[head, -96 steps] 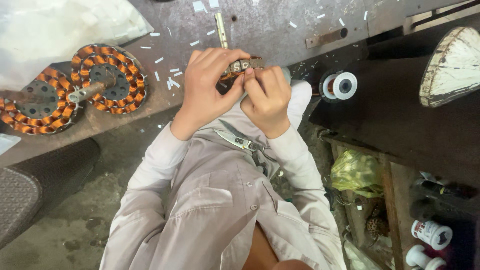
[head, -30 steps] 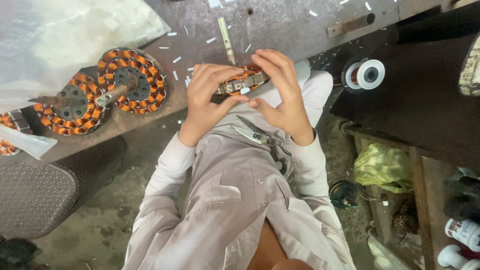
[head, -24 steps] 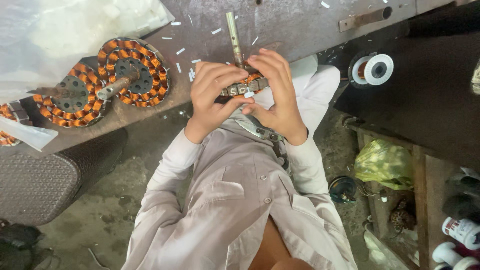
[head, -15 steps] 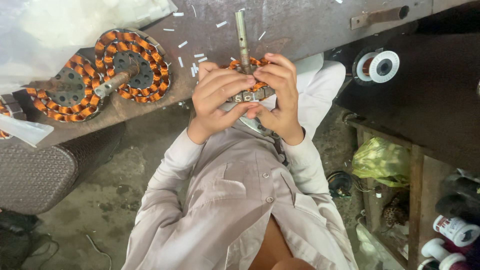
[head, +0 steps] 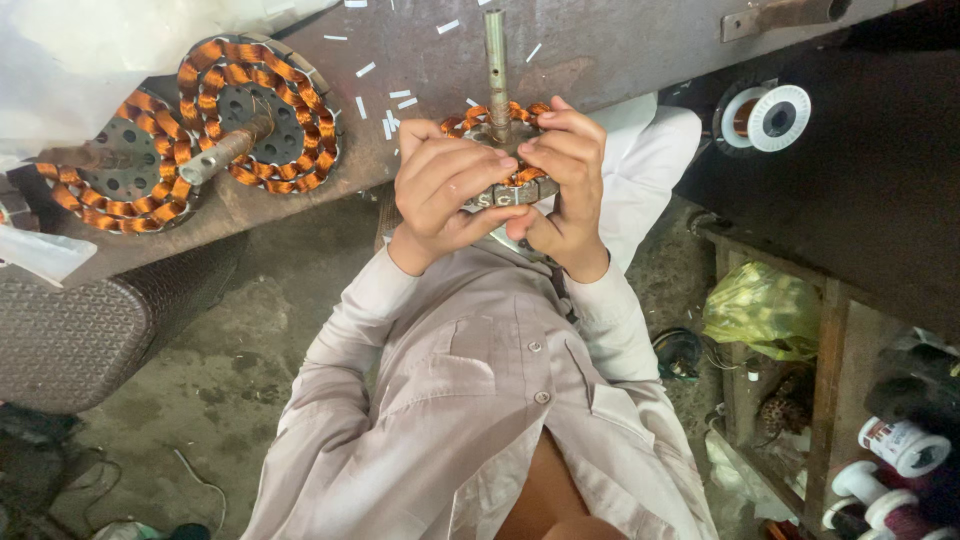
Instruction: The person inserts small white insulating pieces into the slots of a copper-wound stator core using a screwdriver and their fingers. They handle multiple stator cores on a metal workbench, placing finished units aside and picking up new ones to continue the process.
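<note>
In the head view, at the upper centre of the frame, the left hand (head: 447, 190) and right hand (head: 562, 185) are both curling around a copper-wound stator (head: 503, 155), gripping it from either side. Its steel shaft (head: 495, 60) is pointing up. The fingers are hiding most of the windings.

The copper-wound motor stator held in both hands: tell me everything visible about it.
The round grey metal stator with orange copper coils is held up in front of the person's chest, at the edge of the workbench. A dull steel shaft rises from its centre. The left hand covers its left side, and the right hand grips the right, fingertips pressing on the coils. Its laminated rim shows between the hands.
</note>
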